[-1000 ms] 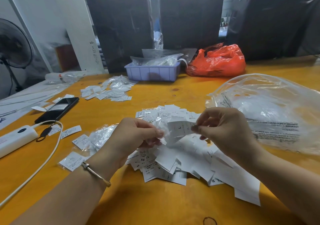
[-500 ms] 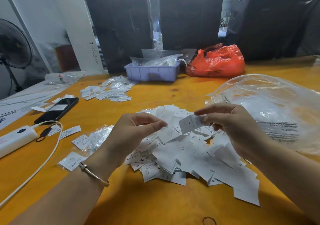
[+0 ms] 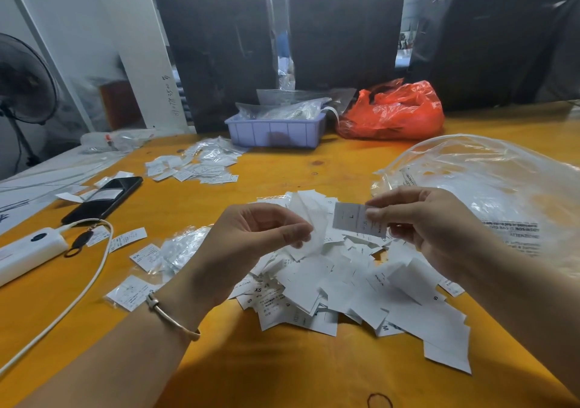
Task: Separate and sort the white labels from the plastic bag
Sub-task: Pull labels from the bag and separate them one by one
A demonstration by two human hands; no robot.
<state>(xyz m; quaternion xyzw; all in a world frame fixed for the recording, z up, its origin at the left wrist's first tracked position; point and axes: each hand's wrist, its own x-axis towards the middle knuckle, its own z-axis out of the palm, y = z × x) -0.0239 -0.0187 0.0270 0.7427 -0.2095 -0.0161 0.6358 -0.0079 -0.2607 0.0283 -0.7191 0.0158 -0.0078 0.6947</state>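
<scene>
A loose pile of white labels [image 3: 351, 288] lies on the yellow table in front of me. My right hand [image 3: 430, 228] pinches one white label marked L [image 3: 351, 219] by its right edge and holds it above the pile. My left hand [image 3: 248, 244] hovers just left of that label, thumb and fingers curved and apart, with nothing clearly between them. A large clear plastic bag [image 3: 489, 187] lies crumpled to the right of the pile. A few labels in small clear sleeves [image 3: 147, 269] rest to the left.
A second group of bagged labels [image 3: 197, 164] lies farther back. A lilac tray [image 3: 276, 131] and a red plastic bag [image 3: 392, 112] stand at the far edge. A black phone [image 3: 103, 198], a white power bank [image 3: 28, 250] and its cable [image 3: 78, 301] lie left.
Both hands first held the L label together. The left hand let go, and the right hand has lifted the label up and slightly right.
</scene>
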